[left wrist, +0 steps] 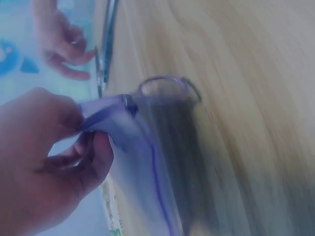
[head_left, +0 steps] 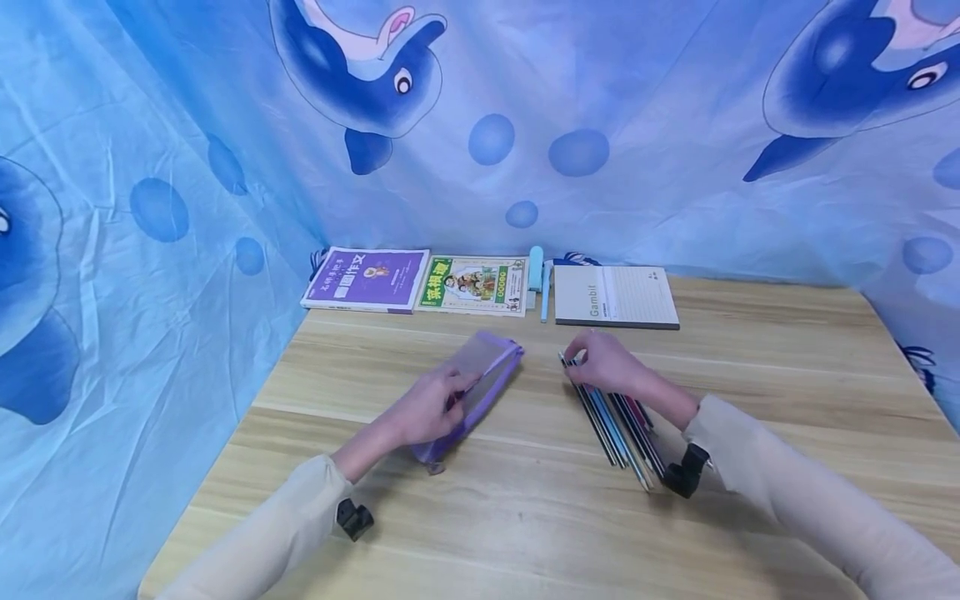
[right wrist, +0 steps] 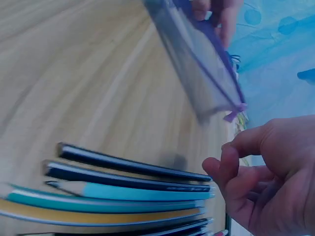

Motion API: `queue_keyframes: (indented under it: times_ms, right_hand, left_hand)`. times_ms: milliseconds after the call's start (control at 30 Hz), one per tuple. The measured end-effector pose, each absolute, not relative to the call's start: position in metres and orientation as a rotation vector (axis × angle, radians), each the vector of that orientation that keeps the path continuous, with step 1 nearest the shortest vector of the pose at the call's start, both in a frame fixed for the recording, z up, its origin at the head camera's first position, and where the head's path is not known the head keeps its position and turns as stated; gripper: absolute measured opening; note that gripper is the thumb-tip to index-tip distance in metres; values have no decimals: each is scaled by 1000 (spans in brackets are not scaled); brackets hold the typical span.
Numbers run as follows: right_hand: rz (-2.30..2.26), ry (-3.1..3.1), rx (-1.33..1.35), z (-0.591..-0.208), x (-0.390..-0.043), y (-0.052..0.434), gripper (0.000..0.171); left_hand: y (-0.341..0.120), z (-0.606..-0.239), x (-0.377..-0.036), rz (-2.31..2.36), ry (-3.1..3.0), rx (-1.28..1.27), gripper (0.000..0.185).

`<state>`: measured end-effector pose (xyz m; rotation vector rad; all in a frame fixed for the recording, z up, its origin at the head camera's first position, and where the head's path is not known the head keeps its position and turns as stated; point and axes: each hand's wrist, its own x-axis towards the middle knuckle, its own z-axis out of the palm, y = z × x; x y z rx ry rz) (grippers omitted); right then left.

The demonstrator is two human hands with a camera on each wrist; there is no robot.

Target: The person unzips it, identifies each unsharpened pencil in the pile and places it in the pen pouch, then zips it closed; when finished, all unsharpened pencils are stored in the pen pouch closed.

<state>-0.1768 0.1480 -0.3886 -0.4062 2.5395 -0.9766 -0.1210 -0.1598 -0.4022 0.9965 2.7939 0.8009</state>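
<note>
Pinching a purple mesh pouch [head_left: 480, 353] with the fingers of the left hand [head_left: 431, 406] near pencils [right wrist: 142, 191] on the worktop [head_left: 525, 517]; poised by the pencils' ends with the right hand [head_left: 609, 362], loosely bent, empty.

pencils [head_left: 611, 425] partly behind right hand [head_left: 603, 364], pouch [left wrist: 138, 172] blurred, leftmost dolphin [head_left: 26, 275] cropped

The wood-grain table [head_left: 517, 533] carries pencils [head_left: 612, 429], a purple book [head_left: 367, 281], a booklet [head_left: 474, 286] and a notebook [head_left: 630, 296]
</note>
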Motion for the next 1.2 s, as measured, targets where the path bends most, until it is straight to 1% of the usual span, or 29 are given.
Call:
queue_keyframes:
  times_ms: [267,433,633,700,867,933,1100,1200]
  right_hand:
    - [-880,2632,-401,-395,-164,148,42]
    - [-850,2627,-384,-398,-160,144,41]
    - [-700,2715,-477,-402,-159,133,39]
    - [-646,2755,-493,-403,-159,129,36]
    - [-548,2795,-504,-406,-161,122,22]
    - [-557,2774,-487,-407,-162,122,24]
    - [-752,2668,-390,-401,-163,124,39]
    - [-941,2586,-305,-392,-163,125,39]
  left_hand:
    - [-154,-397,-120,970,2767,778,65]
    - [-153,-397,-120,1021,2762,761,67]
    - [-152,-401,-120,1046,2785,766,67]
    - [-152,-402,-120,1049,2792,762,67]
    - [-151,-403,-120,1059,2794,755,67]
    - [-150,-403,-120,1066,2792,758,67]
    - [-148,-401,-120,1089,2779,752,67]
    - [-147,-400,-119,1120,2769,725,67]
